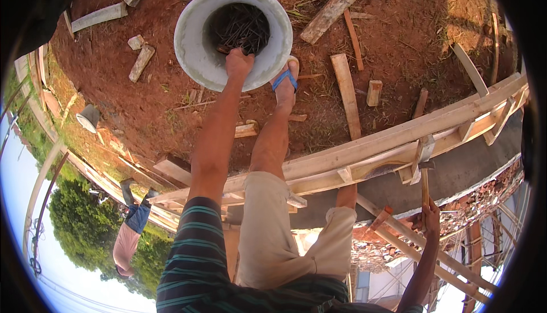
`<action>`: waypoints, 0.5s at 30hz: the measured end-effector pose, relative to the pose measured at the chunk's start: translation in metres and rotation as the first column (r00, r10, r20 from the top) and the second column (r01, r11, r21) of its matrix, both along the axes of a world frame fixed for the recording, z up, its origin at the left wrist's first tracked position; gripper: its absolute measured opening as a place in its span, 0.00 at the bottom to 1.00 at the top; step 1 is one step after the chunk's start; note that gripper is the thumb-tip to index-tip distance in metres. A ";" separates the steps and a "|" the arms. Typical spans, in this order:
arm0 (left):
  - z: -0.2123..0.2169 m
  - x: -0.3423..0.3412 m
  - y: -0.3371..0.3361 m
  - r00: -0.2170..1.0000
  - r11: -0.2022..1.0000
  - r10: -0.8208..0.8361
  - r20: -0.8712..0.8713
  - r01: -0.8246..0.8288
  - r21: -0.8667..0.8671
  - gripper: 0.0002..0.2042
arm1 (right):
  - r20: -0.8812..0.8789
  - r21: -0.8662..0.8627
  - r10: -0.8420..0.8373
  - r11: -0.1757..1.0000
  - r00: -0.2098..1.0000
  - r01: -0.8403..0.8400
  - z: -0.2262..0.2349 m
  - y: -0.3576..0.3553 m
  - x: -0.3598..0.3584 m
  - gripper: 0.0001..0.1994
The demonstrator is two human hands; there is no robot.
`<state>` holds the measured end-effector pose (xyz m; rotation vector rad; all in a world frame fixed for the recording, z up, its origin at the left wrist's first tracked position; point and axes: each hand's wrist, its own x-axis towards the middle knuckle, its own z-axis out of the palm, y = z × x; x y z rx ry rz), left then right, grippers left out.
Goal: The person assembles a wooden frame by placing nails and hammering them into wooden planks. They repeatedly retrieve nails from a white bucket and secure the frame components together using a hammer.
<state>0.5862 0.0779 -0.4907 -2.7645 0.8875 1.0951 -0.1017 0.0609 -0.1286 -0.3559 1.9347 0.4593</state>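
Red dirt ground filled the upper frame; left hand dipped fingers into a white bucket of nails, their spread hidden; right hand gripped a hammer at lower right.

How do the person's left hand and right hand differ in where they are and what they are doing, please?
The left hand reaches out into the pale round bucket, over the dark nails piled inside; the right hand stays close by, at the wooden formwork. The left hand's fingers are hidden, so any hold cannot be told; the right hand is closed around the wooden handle of a hammer that points upward. Both hands are bare.
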 end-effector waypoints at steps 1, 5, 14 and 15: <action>-0.005 -0.001 0.002 1.000 1.000 0.022 -0.003 -0.022 0.011 0.14 | 0.010 -0.002 -0.006 1.000 1.000 0.006 0.001 0.001 -0.002 0.22; -0.017 0.003 0.000 0.949 0.956 0.285 -0.134 -0.271 0.109 0.12 | -0.027 0.008 0.019 1.000 0.999 -0.018 0.000 0.006 -0.001 0.22; -0.020 -0.011 -0.017 0.792 0.814 0.580 -0.191 -0.572 0.101 0.11 | -0.049 0.021 0.070 0.997 0.996 -0.069 0.000 0.002 0.002 0.23; -0.019 -0.014 -0.018 0.812 0.831 0.555 -0.178 -0.548 0.094 0.12 | -0.051 0.022 0.062 0.998 0.997 -0.061 0.002 0.000 0.004 0.23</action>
